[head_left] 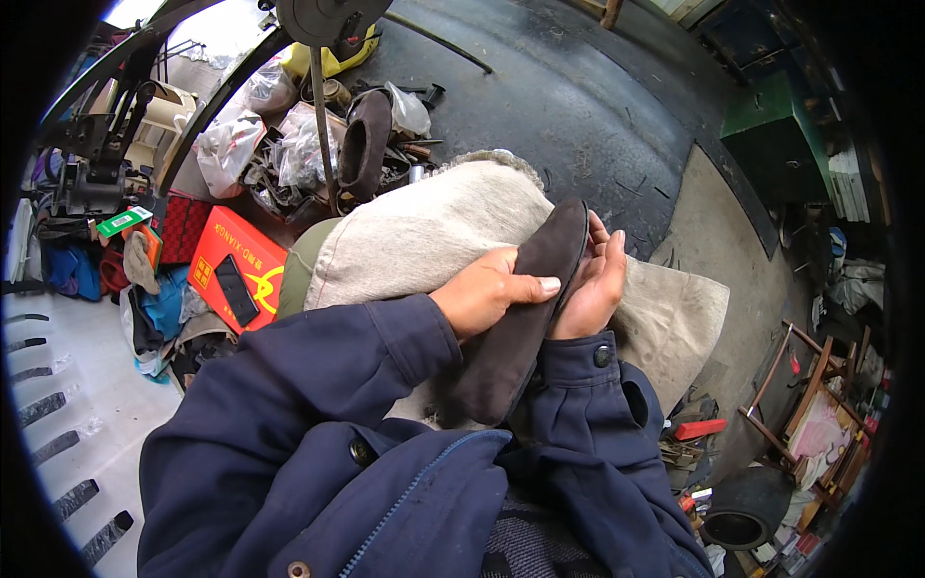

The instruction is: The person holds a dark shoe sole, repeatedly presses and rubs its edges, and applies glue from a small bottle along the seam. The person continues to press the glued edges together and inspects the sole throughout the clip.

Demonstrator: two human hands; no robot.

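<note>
A long, dark brown suede shoe piece (520, 328) lies at a slant over the beige canvas cloth (405, 231) on my lap, its narrower end up and away from me. My left hand (491, 284) grips it from the left, thumb pressed on its face and fingers hidden behind it. My right hand (597, 284) is at its right edge, fingers curled up along and behind that edge, palm cupped against it. Both navy sleeves come in from below.
A black iron machine (96, 169) stands at left, near a red box (217, 250) with a phone on it, bags (226, 154) and a dark boot (361, 144). A green cabinet (771, 130), wooden frames (809, 405) and a tire (742, 511) are at right.
</note>
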